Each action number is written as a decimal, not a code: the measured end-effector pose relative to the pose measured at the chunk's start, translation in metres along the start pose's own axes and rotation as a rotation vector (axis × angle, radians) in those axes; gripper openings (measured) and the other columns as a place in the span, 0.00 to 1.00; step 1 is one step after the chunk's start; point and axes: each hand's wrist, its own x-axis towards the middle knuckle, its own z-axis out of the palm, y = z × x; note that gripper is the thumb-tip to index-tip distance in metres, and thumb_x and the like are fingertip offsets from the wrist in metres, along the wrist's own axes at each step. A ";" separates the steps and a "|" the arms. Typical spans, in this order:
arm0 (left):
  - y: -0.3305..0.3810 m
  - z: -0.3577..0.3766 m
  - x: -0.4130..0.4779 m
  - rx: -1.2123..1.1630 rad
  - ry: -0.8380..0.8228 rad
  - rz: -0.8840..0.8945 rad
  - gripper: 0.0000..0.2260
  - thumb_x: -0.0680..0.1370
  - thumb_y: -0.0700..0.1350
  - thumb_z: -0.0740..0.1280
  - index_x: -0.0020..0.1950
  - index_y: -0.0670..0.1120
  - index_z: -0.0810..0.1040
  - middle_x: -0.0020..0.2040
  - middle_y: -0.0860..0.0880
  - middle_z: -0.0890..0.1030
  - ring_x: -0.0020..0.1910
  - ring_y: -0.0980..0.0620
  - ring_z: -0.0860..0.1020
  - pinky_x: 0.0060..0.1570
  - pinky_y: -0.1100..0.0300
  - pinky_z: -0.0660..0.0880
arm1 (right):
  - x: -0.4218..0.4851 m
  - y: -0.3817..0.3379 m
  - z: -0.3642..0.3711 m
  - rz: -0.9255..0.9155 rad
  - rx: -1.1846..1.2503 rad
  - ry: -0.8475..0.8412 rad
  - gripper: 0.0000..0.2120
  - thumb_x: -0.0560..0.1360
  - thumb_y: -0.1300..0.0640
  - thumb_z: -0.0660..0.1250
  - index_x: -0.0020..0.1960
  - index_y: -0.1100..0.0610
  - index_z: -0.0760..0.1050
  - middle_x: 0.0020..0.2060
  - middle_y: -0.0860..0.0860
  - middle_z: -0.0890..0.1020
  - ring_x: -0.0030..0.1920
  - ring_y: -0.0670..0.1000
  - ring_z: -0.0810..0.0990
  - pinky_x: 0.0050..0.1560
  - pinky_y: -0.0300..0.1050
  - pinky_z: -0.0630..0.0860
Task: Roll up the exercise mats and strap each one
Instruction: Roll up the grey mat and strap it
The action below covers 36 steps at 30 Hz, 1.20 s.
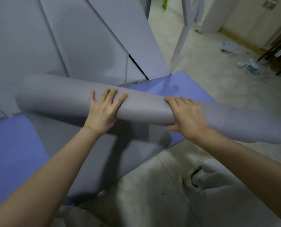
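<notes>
A grey exercise mat is rolled into a thick tube (57, 97) lying across the middle of the view. My left hand (103, 110) lies flat on top of the roll with straight, spread fingers. My right hand (185, 115) grips the roll farther right, fingers curled over the top and thumb underneath. The unrolled grey part of the mat (90, 154) stretches toward me. It lies over a blue mat (15, 149) spread flat on the floor. The right end of the roll is blurred. No strap is visible.
Grey cabinet panels (46, 38) stand right behind the roll. A white metal frame leg (179, 46) stands at the blue mat's far corner. Pale tiled floor (210, 71) opens to the right, with plastic bags and litter (251, 68) at the far right. My bent knees in light trousers (218, 177) are at lower right.
</notes>
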 end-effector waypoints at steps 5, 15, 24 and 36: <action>-0.021 -0.027 0.011 0.116 0.224 -0.001 0.29 0.67 0.39 0.71 0.67 0.49 0.69 0.60 0.39 0.76 0.60 0.42 0.72 0.56 0.35 0.65 | 0.012 -0.004 -0.016 -0.022 0.022 0.185 0.39 0.47 0.51 0.80 0.56 0.60 0.76 0.43 0.55 0.81 0.40 0.58 0.80 0.42 0.46 0.76; -0.008 -0.029 -0.086 0.018 -0.263 0.042 0.48 0.51 0.48 0.80 0.68 0.47 0.65 0.59 0.38 0.76 0.57 0.40 0.77 0.52 0.33 0.68 | -0.040 -0.045 0.018 -0.109 0.233 -0.228 0.42 0.57 0.43 0.77 0.67 0.53 0.70 0.57 0.52 0.79 0.55 0.56 0.79 0.52 0.46 0.73; 0.014 -0.019 -0.139 -0.120 -0.721 -0.040 0.48 0.65 0.59 0.72 0.76 0.51 0.48 0.71 0.43 0.62 0.70 0.43 0.62 0.62 0.38 0.60 | -0.062 -0.066 0.034 -0.185 0.194 -0.595 0.40 0.63 0.41 0.73 0.69 0.49 0.59 0.62 0.48 0.75 0.59 0.54 0.76 0.47 0.45 0.67; 0.080 -0.013 -0.151 -0.038 -0.561 -0.045 0.65 0.51 0.53 0.81 0.77 0.46 0.45 0.69 0.32 0.68 0.68 0.34 0.68 0.55 0.29 0.67 | -0.015 -0.056 0.020 0.019 0.402 -0.942 0.37 0.62 0.38 0.76 0.64 0.50 0.67 0.59 0.49 0.77 0.58 0.53 0.76 0.59 0.47 0.72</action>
